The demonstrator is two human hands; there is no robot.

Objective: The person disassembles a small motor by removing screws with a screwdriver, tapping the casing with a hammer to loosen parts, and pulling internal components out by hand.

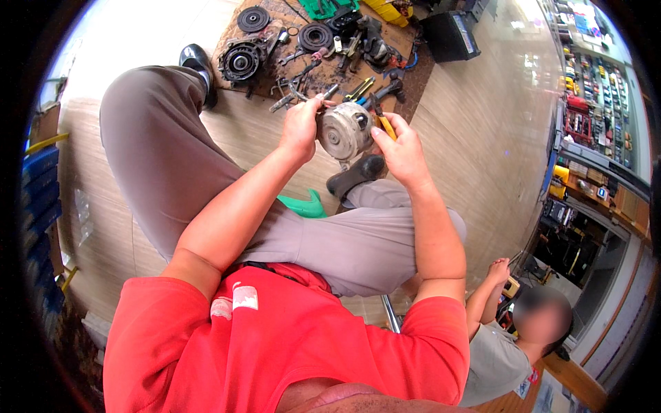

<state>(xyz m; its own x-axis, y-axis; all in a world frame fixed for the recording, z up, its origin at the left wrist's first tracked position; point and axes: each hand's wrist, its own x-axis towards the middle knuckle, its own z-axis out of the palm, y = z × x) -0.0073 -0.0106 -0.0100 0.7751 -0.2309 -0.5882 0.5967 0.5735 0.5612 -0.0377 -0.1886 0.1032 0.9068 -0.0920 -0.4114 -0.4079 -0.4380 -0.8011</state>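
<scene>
I've got the round grey motor housing (344,131) at upper centre of frame, left hand (300,127) fingers clenched on its side, right hand (401,153) grasping yellow-handled pliers (383,121) at its edge. Looks mid-teardown: stripped parts (242,60) lie on the mat (227,34) above; housing not yet opened.

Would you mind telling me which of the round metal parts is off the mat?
The pale grey round housing, held up between the left hand and right hand. The dark round parts lie on the brown mat.

Both forearms are reaching forward over the bent knees, the left hand (300,127) and right hand (401,153) gripping, fingers curled.
</scene>
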